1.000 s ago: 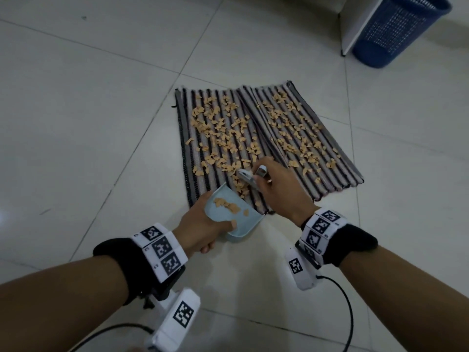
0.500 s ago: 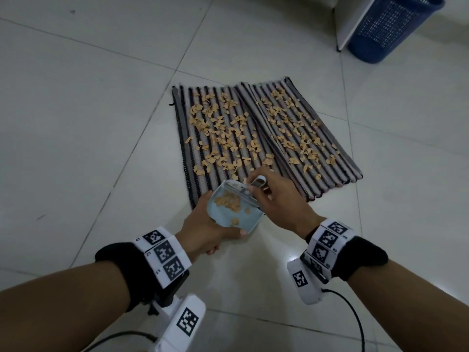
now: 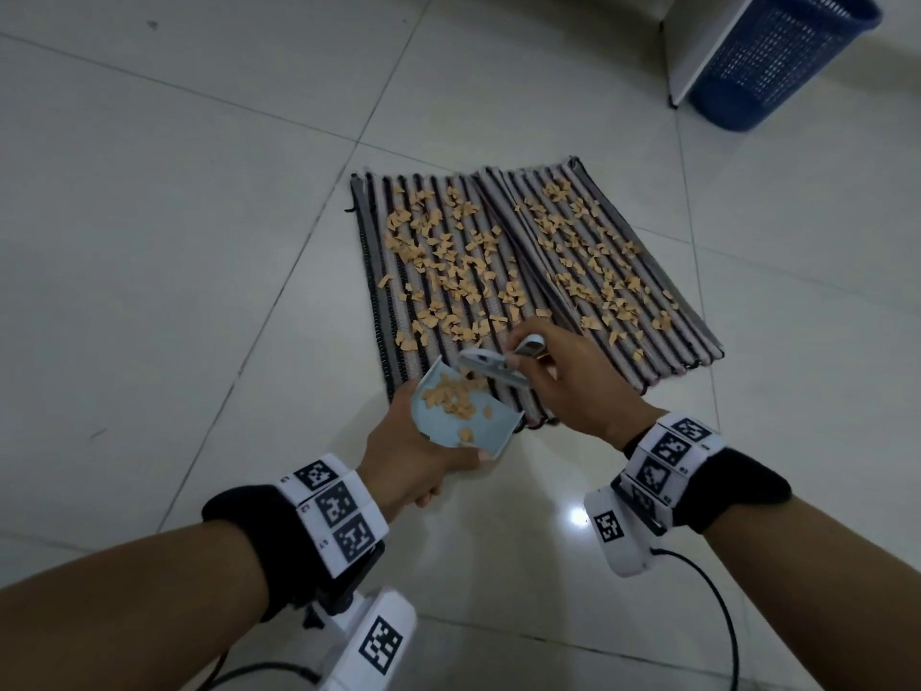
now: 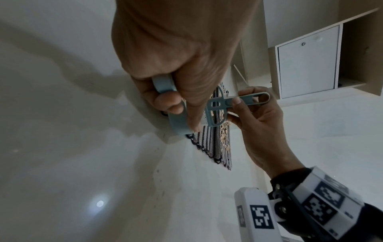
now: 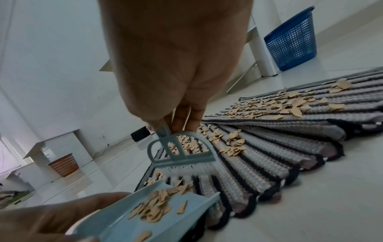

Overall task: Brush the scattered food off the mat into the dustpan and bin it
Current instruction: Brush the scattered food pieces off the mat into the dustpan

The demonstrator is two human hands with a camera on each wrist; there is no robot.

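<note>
A striped grey-and-black mat (image 3: 668, 311) (image 5: 259, 167) lies on the floor, strewn with tan food flakes (image 3: 448, 261) (image 5: 234, 145). My left hand (image 3: 413, 451) (image 4: 165, 73) grips a light-blue dustpan (image 3: 448, 426) (image 5: 132, 217) (image 4: 178, 122) by its handle, tilted at the mat's near edge, with several flakes in it. My right hand (image 3: 568, 381) (image 5: 178, 124) (image 4: 257, 117) pinches the handle of a small light-blue brush (image 3: 491, 366) (image 5: 182, 155) (image 4: 217, 111), whose white bristles touch the mat just beyond the pan's lip.
A blue mesh bin (image 3: 777, 57) (image 5: 292, 39) stands at the far right beside a white cabinet panel (image 3: 697, 42). A white cupboard (image 4: 306, 68) shows in the left wrist view. Pale tiled floor (image 3: 199, 241) surrounds the mat.
The dustpan has lifted and tilted up at the mat's near edge, holding more flakes. The brush has swept toward the pan's lip.
</note>
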